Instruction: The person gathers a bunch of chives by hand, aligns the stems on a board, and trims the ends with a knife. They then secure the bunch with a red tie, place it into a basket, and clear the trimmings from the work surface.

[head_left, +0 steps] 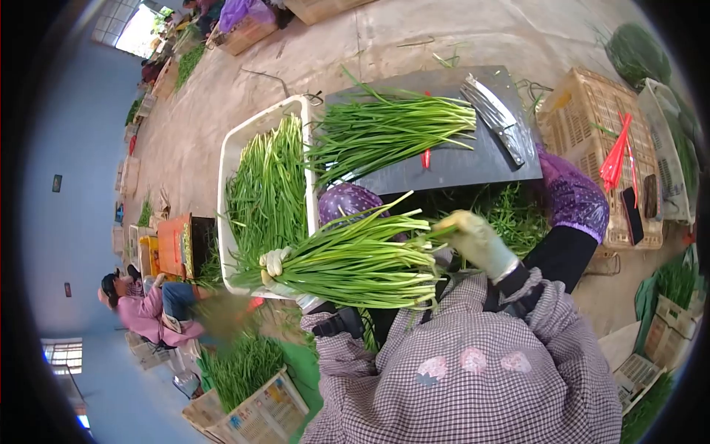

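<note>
My left hand, in a pale glove, is closed round the leafy side of a bunch of garlic chives held across my lap. The pale cut ends of the bunch point right. My right hand, gloved and slightly blurred, is at those ends, its fingers pinched on a small yellowish-green piece of chive. Ahead, a second bunch of chives lies on a dark board over a red tie. A wide-bladed knife rests to its right.
At left stands a white crate filled with chives. A tan crate at right carries red ties and a phone. Loose greens lie below the board. Another person sits at far left, near a crate of chives.
</note>
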`<state>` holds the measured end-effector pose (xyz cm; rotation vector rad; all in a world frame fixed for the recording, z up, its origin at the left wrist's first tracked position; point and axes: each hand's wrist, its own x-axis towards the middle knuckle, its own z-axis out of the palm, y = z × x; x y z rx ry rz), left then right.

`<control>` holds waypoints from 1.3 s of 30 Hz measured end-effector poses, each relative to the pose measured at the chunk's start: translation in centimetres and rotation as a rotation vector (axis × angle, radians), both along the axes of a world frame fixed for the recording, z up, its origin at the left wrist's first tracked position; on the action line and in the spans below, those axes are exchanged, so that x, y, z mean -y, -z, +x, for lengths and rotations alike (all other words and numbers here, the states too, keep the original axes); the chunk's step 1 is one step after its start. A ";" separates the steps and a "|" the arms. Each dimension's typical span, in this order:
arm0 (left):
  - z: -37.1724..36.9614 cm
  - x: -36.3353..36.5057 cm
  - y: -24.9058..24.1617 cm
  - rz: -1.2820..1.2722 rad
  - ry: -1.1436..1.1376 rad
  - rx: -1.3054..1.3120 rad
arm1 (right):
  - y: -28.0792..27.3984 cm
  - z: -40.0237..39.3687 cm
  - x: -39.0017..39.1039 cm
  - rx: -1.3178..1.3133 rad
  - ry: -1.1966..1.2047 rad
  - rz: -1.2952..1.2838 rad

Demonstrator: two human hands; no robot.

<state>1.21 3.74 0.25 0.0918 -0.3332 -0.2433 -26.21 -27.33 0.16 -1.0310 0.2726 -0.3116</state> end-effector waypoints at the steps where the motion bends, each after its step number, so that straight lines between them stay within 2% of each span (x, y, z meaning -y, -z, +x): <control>1: 0.6 -1.5 0.8 0.009 0.006 0.018 | 3.3 -2.5 2.9 -0.225 -0.001 -0.135; 2: 0.4 -1.6 0.7 0.010 -0.002 0.016 | 6.3 -4.8 5.5 -0.448 0.007 -0.268; 4: 0.1 -0.9 0.2 -0.040 -0.029 0.004 | 4.0 -5.3 6.2 -1.158 -0.420 -1.282; 5: 0.0 -0.5 -0.1 -0.050 -0.033 0.015 | 2.4 -5.6 4.9 -1.043 -0.190 -1.594; 6: -0.1 -0.3 -0.5 -0.049 -0.031 0.012 | 3.3 -5.2 4.6 -0.659 0.102 -1.612; 8: -0.5 0.2 -1.0 -0.046 -0.008 -0.025 | -2.1 -1.9 2.2 -0.307 0.021 -0.926; 10: -0.5 0.5 -1.5 -0.057 0.005 -0.031 | -4.0 0.4 -0.5 -0.156 -0.030 -0.997; 13: -0.2 0.1 -1.7 0.006 0.040 0.012 | -3.4 4.0 -3.1 -0.025 0.087 -1.247; 14: -0.4 0.3 -2.1 0.010 0.041 0.034 | -3.4 4.5 -3.2 -0.022 0.086 -1.247; 16: -1.1 0.9 -3.8 0.012 0.037 0.058 | -4.8 5.5 -3.3 -0.234 -0.043 -1.725; 18: -2.1 1.6 -5.7 0.121 0.008 0.036 | -7.0 6.1 -3.4 -0.284 -0.004 -1.826; 20: -2.5 2.1 -6.3 0.119 -0.001 0.034 | -9.7 6.4 -3.1 -0.149 0.062 -1.684; 21: -2.5 2.3 -6.5 0.122 0.023 0.064 | -9.8 6.8 -3.0 0.172 0.223 -1.485; 22: -2.4 2.4 -6.6 0.124 0.046 0.095 | -10.2 6.5 -2.3 0.171 0.222 -1.487; 24: -2.5 2.6 -6.7 0.146 0.026 0.080 | -12.5 5.3 -0.4 0.114 0.333 -0.905; 26: -2.8 2.4 -6.6 0.170 -0.009 0.064 | -14.2 3.1 1.2 -0.053 0.393 -0.427; 28: -2.8 1.9 -5.9 0.169 -0.043 -0.116 | -11.7 -0.2 4.2 -0.086 0.284 -0.438; 30: -2.3 1.3 -5.1 0.147 -0.059 -0.171 | -8.0 -3.3 6.7 -0.156 -0.104 -0.926; 32: -2.4 1.4 -4.6 0.157 -0.103 -0.215 | -3.9 -7.0 7.0 -0.738 -0.603 -1.274; 33: -2.4 1.5 -4.5 0.164 -0.110 -0.216 | -2.9 -7.6 5.9 -0.730 -0.461 -1.599; 34: -2.4 1.7 -4.5 0.166 -0.102 -0.220 | -3.9 -6.5 4.5 -0.415 -0.193 -1.439; 36: -2.6 2.0 -4.5 0.141 -0.045 -0.199 | -5.1 -2.6 1.7 -0.057 -0.024 -1.341; 39: -2.9 3.0 -5.5 0.178 -0.053 -0.148 | -4.2 1.6 -2.7 -0.095 -0.009 -1.324</control>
